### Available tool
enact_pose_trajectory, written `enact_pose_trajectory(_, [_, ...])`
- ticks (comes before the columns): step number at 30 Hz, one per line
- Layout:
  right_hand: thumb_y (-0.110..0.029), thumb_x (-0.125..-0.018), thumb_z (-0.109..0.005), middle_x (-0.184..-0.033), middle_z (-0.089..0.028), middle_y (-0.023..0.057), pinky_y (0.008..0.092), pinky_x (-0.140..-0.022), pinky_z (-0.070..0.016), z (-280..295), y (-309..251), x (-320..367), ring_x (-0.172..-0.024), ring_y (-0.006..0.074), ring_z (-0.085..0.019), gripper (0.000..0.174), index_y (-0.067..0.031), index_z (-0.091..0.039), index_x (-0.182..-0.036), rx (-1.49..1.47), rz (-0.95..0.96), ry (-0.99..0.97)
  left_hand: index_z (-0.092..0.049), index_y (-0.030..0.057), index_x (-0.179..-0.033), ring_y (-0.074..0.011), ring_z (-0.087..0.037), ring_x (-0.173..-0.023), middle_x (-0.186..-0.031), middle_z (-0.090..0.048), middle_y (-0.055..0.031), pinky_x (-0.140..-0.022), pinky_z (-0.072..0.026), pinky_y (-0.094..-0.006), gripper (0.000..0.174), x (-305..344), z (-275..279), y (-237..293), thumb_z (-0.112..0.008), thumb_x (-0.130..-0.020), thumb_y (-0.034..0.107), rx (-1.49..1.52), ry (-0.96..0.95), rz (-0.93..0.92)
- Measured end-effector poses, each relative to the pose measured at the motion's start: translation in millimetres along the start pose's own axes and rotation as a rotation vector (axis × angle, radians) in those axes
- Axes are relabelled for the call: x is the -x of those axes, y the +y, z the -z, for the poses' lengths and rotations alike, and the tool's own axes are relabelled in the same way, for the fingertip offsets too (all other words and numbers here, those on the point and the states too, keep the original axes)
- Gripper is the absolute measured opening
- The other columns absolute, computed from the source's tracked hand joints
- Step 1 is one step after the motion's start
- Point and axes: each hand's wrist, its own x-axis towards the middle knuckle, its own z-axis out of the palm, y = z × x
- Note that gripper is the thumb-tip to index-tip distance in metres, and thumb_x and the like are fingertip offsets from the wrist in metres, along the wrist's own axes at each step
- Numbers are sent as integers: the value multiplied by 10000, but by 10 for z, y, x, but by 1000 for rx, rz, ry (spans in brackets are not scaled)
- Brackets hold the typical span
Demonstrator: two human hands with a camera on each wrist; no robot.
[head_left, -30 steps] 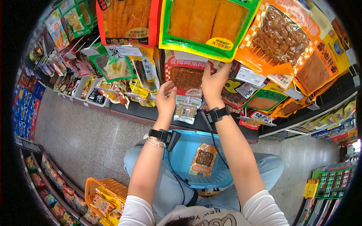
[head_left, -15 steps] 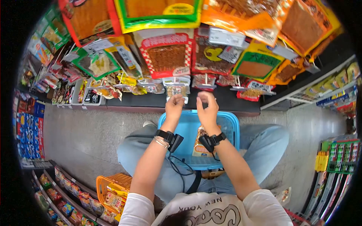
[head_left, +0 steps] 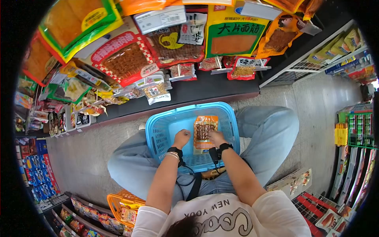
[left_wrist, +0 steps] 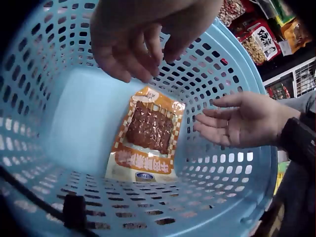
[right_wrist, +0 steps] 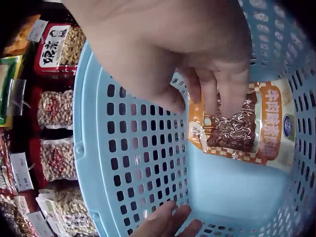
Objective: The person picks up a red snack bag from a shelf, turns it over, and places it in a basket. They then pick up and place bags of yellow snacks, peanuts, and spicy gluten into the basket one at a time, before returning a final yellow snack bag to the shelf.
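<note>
A sealed snack packet point(head_left: 205, 128), orange and white with brown pieces showing through a clear window, lies flat on the floor of the blue plastic basket point(head_left: 190, 105). My left hand point(head_left: 181, 138) hangs inside the basket to the left of the packet, fingers loosely curled and holding nothing. From the right side, my right hand point(head_left: 217, 139) reaches in over the packet's edge. In the left wrist view that right hand point(left_wrist: 242, 121) has its fingers extended and its palm bare. Seen from the right wrist, its fingers overlap the packet point(right_wrist: 234, 123).
Hanging snack packets, such as a red one point(head_left: 124, 57) and a yellow-green one point(head_left: 233, 37), line the shelf ahead. A black ledge point(head_left: 201, 89) runs just beyond the basket. An orange basket point(head_left: 114, 205) stands behind on the left. Bent legs point(head_left: 264, 134) flank the blue basket.
Both hands have come down from the hanging packets into the blue basket. The view has turned to the right and down. The packet in the basket shows more fully now.
</note>
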Motion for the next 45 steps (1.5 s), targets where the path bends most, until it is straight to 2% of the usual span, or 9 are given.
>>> enact_pose_trajectory(8, [-275, -864, -556, -1065, -595, 173, 416, -636, -472, 68, 318, -383, -795, 301, -588, 443, 24, -532, -1190, 336, -278, 324, -612, -13, -1027, -170, -635, -688, -868, -674, -115, -625, -492, -299, 212, 66, 140, 25, -589, -868, 125, 151, -44, 73])
enact_pose_trajectory(11, [-333, -873, -546, -1254, -512, 204, 468, -717, -484, 231, 515, -650, -920, 335, -588, 562, 37, -462, -1289, 479, -411, 133, -611, -18, -1029, -167, -638, -710, -878, -674, -116, -634, -494, -293, 206, 152, 176, -41, -580, -874, 116, 129, -68, 144])
enact_pose_trajectory(22, [-257, -882, -460, -1192, -582, 207, 404, -876, -481, 158, 470, -646, -1062, 311, -593, 378, -9, -596, -1133, 957, -320, 43, -637, -1, -1001, -172, -662, -670, -814, -690, -108, -634, -504, -304, 226, 176, 156, -98, -601, -837, 152, 256, -26, 249])
enact_pose_trajectory(32, [-157, -805, -586, -1239, -518, 273, 443, -919, -469, -78, -31, -288, -1094, 390, -551, 629, 45, -336, -1345, 649, -92, 321, -625, -10, -1016, -176, -652, -658, -818, -688, -115, -627, -497, -310, 248, 165, 66, -179, -603, -835, 157, 256, -54, 244])
enact_pose_trajectory(35, [-170, -820, -580, -1240, -523, 258, 450, -903, -475, 88, 260, -845, -1091, 381, -555, 611, 36, -345, -1344, 885, -216, 270, -621, -14, -1017, -173, -646, -653, -815, -686, -109, -619, -495, -308, 253, 174, 86, -124, -603, -837, 163, 188, -80, 284])
enact_pose_trajectory(38, [-201, -830, -597, -1171, -571, 245, 459, -864, -486, 76, 325, -847, -1026, 359, -589, 532, 49, -443, -1273, 909, -178, 401, -621, -10, -1018, -175, -645, -652, -812, -684, -103, -618, -496, -305, 257, 167, 1, -252, -596, -842, 175, 258, -59, 275])
enact_pose_trajectory(41, [-267, -852, -587, -1066, -623, 219, 451, -830, -482, 165, 365, -938, -959, 336, -612, 410, 41, -566, -1122, 958, -213, 59, -627, 2, -1010, -178, -643, -650, -806, -682, -105, -618, -499, -305, 242, 181, -11, -244, -589, -846, 176, 252, -39, 267])
enact_pose_trajectory(42, [-324, -863, -589, -978, -647, 197, 440, -784, -483, 150, 398, -884, -909, 323, -621, 372, 24, -614, -991, 1095, -69, 120, -631, 7, -1006, -178, -644, -650, -807, -682, -105, -620, -500, -305, 241, 179, -17, -262, -593, -843, 180, 255, -41, 253])
enact_pose_trajectory(45, [-356, -867, -584, -968, -650, 180, 423, -772, -488, 72, 457, -902, -900, 335, -620, 388, 8, -601, -1000, 996, 1, 88, -641, 19, -995, -189, -651, -667, -815, -684, -112, -636, -505, -309, 241, 113, -26, -286, -605, -834, 194, 230, -31, 225])
